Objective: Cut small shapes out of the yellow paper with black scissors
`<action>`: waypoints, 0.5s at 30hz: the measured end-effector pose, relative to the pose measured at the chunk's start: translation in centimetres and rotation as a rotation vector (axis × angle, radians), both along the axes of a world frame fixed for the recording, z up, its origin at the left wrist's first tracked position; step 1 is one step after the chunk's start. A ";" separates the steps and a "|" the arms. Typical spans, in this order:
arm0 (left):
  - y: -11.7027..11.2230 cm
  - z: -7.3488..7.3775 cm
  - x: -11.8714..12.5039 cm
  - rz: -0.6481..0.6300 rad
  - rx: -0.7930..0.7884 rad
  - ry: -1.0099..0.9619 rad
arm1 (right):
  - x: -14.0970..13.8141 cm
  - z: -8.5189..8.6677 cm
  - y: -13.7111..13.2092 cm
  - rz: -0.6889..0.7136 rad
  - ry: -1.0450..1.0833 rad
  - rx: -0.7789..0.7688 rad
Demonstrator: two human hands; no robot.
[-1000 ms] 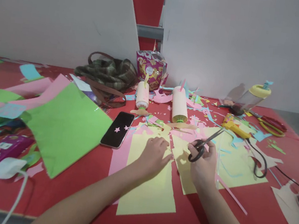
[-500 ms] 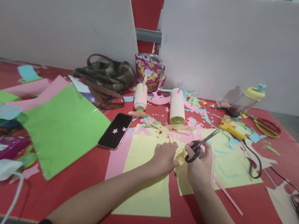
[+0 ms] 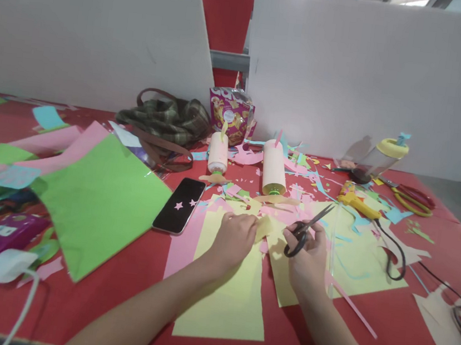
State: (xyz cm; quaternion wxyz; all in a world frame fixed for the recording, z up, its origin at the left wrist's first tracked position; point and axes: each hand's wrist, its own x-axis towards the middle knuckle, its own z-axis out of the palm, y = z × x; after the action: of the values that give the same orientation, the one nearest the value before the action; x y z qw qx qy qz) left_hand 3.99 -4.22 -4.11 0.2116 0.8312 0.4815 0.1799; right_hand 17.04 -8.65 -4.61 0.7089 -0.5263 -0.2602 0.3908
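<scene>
My right hand (image 3: 308, 255) grips a pair of black-handled scissors (image 3: 302, 234), whose blades point up and away to the right. To its left, my left hand (image 3: 236, 237) is closed on a small piece of yellow paper (image 3: 264, 228) that sticks out past the fingers. Under both hands lie yellow sheets (image 3: 224, 311), with a pink sheet (image 3: 178, 255) partly beneath on the left. Beyond them, two cream paper-wrapped cylinders (image 3: 274, 166) with paper strips on top stand among colourful scraps.
Left of my hands lie a phone (image 3: 179, 205) with pink stars on it and a large green sheet (image 3: 103, 201). On the right are a yellow glue gun (image 3: 357, 202), its black cord, red-and-yellow-handled scissors (image 3: 414, 199) and a clear yellow-rimmed container (image 3: 383, 158). A plaid bag (image 3: 170, 117) rests behind.
My left hand has moved left, away from the scissors, taking the small yellow paper piece with it. My right hand stays nearly in place with the scissors. The view has shifted slightly.
</scene>
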 end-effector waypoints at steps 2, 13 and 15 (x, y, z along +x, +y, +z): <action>0.1 -0.2 -0.7 0.021 -0.037 -0.008 | -0.1 0.1 0.0 0.010 -0.003 -0.005; 1.0 -1.8 -1.7 0.106 0.097 0.034 | -0.7 0.5 -0.3 0.067 -0.021 -0.092; 1.1 -2.2 -1.7 0.070 0.141 0.028 | -0.8 0.5 -0.3 0.086 -0.013 -0.089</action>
State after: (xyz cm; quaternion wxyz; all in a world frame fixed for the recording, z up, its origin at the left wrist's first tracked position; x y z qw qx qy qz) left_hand 2.26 -3.12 -6.30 0.1394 0.8292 0.4993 0.2087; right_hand 16.21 -8.97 -4.07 0.6656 -0.5481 -0.2698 0.4287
